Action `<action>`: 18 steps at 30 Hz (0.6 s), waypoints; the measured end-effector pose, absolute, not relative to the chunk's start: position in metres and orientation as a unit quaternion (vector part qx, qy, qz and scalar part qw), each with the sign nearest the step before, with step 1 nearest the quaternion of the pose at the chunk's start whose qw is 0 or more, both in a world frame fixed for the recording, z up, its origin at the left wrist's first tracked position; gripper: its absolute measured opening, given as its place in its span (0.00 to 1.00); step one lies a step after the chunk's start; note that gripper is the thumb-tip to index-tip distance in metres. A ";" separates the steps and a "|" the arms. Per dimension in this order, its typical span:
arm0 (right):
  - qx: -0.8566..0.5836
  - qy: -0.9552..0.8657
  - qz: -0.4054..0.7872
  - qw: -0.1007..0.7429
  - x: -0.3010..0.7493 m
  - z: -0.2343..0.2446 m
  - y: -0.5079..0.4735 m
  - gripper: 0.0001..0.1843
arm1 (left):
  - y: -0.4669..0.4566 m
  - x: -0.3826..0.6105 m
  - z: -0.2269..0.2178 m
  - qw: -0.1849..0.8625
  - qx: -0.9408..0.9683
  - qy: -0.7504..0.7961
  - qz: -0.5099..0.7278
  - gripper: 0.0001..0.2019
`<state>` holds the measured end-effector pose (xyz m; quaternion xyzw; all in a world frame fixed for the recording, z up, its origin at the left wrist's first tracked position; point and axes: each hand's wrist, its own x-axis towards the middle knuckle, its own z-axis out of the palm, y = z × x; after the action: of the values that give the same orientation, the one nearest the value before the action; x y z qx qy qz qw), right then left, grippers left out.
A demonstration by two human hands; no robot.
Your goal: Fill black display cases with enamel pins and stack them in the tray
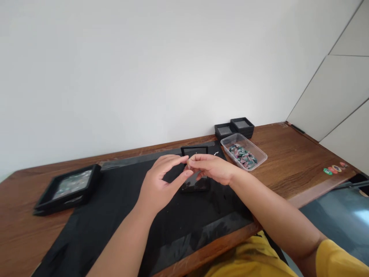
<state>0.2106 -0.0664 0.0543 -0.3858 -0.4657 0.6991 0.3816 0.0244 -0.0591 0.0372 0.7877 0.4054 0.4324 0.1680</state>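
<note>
Both hands meet over a black frame [194,149] that lies on a black mat [115,200]. My right hand [211,167] is closed in a pinch, fingertips pressed together around something tiny that I cannot make out. Beside it, my left hand [158,179] has thumb and index finger apart, their tips close to the right fingertips. Whether the left fingertips touch the tiny thing is not clear. The hands cover much of the frame; its top bar and dark lower part show.
A clear plastic tub [261,154] of shiny coloured pieces [243,156] stands at the right. Behind it are stacked black frames [242,124]. More black frames [72,184] lie at the left on the wooden table [17,219]. Round stickers [336,168] mark the right side.
</note>
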 end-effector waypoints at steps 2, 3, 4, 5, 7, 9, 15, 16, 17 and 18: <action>-0.384 -0.464 0.707 0.370 0.211 0.054 -0.066 0.13 | -0.059 0.025 0.037 0.180 0.781 0.414 0.433 0.15; -0.384 -0.463 0.711 0.364 0.211 0.053 -0.066 0.13 | -0.059 0.025 0.036 0.186 0.778 0.418 0.431 0.15; -0.384 -0.463 0.714 0.359 0.211 0.052 -0.066 0.13 | -0.059 0.025 0.035 0.192 0.776 0.422 0.428 0.16; -0.383 -0.463 0.717 0.355 0.211 0.052 -0.065 0.13 | -0.059 0.025 0.034 0.196 0.775 0.424 0.425 0.16; -0.381 -0.466 0.719 0.348 0.211 0.050 -0.065 0.13 | -0.058 0.025 0.032 0.200 0.778 0.427 0.414 0.17; -0.383 -0.470 0.716 0.346 0.212 0.049 -0.064 0.12 | -0.058 0.025 0.032 0.197 0.783 0.429 0.405 0.17; -0.382 -0.467 0.718 0.348 0.212 0.050 -0.064 0.12 | -0.059 0.027 0.037 0.159 0.793 0.418 0.415 0.15; -0.379 -0.465 0.718 0.352 0.212 0.050 -0.065 0.12 | -0.059 0.027 0.038 0.151 0.795 0.413 0.418 0.15; -0.377 -0.464 0.719 0.355 0.211 0.050 -0.065 0.12 | -0.059 0.026 0.038 0.142 0.796 0.410 0.422 0.14; -0.375 -0.463 0.720 0.357 0.210 0.050 -0.065 0.12 | -0.059 0.026 0.038 0.133 0.797 0.407 0.425 0.14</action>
<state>0.2105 -0.0655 0.0504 -0.3752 -0.4631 0.7195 0.3565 0.0262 -0.0591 0.0378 0.7972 0.4070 0.4254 0.1333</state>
